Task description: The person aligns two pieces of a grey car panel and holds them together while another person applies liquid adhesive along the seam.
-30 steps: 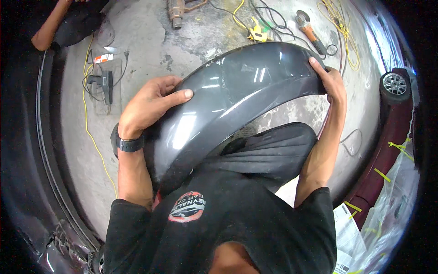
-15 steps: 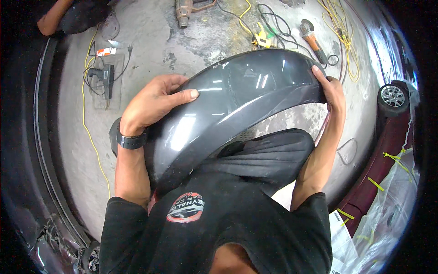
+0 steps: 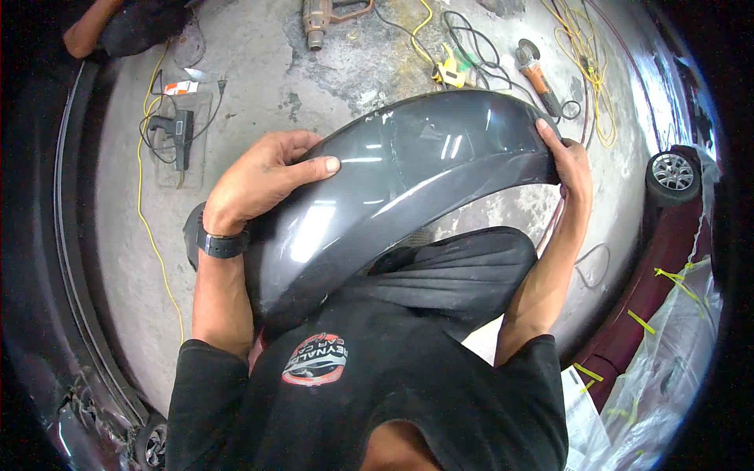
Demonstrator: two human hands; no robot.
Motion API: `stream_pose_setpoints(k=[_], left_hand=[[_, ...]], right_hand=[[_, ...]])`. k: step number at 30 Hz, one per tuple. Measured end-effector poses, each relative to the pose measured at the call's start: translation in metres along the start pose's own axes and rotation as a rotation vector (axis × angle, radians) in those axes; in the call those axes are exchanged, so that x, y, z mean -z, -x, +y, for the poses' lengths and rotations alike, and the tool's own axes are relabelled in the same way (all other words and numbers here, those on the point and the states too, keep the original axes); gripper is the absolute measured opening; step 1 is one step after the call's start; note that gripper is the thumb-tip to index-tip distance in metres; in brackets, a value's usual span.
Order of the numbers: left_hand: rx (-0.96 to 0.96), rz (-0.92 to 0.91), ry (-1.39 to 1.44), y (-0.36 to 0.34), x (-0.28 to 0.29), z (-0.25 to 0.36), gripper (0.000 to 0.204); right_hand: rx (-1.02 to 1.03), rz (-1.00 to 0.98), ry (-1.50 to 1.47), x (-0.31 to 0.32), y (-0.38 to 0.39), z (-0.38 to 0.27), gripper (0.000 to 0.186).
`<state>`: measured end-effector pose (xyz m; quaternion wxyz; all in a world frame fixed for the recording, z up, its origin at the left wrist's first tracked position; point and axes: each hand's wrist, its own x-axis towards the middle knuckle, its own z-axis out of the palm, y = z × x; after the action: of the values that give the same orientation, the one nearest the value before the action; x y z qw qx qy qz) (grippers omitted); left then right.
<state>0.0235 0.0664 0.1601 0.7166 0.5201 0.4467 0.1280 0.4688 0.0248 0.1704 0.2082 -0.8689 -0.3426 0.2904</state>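
Observation:
A glossy dark grey curved car panel, with a cracked line across it, lies across my lap. My left hand grips its upper left part, thumb on the face and fingers curled at the far edge. My right hand holds the right end, thumb on top and fingers partly hidden behind it. Beneath the panel's inner curve shows a black ribbed, padded shape; I cannot tell whether it is clothing or a cushion.
The concrete floor carries a heat gun, a corded gun-like tool, a yellow tool, an angle grinder and tangled cords. Dark bodywork stands left, masked maroon bodywork right. Another person's arm shows top left.
The panel and both hands sit slightly lower in the picture than a second ago, and the surroundings have shifted a little as the view tilts. My grip looks the same.

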Motion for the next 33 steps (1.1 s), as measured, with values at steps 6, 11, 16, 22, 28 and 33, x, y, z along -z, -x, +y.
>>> stream_pose_setpoints(k=[6,11,16,22,28,33], left_hand=[[0.045,-0.04,-0.025,0.0001,0.0022,0.0024,0.039],[0.059,-0.024,-0.044,0.0011,0.0017,0.0044,0.042],[-0.007,-0.004,-0.01,-0.0014,-0.0005,0.0016,0.039],[0.032,-0.024,0.001,-0.001,0.0003,0.0046,0.04],[0.059,-0.041,-0.02,-0.0019,0.0021,0.003,0.039],[0.046,-0.024,-0.043,-0.0013,0.0016,-0.0008,0.04]], right_hand=[[0.039,0.009,-0.053,-0.0023,-0.0005,0.005,0.075],[0.019,0.008,-0.018,-0.0033,-0.0028,0.0037,0.074],[0.016,-0.008,-0.051,-0.0028,-0.0016,0.0032,0.075],[0.0,0.018,-0.029,-0.003,-0.0012,0.0011,0.074],[0.011,-0.011,-0.071,-0.0038,-0.0014,0.0016,0.076],[0.014,0.008,-0.054,-0.0049,-0.0064,0.0079,0.078]])
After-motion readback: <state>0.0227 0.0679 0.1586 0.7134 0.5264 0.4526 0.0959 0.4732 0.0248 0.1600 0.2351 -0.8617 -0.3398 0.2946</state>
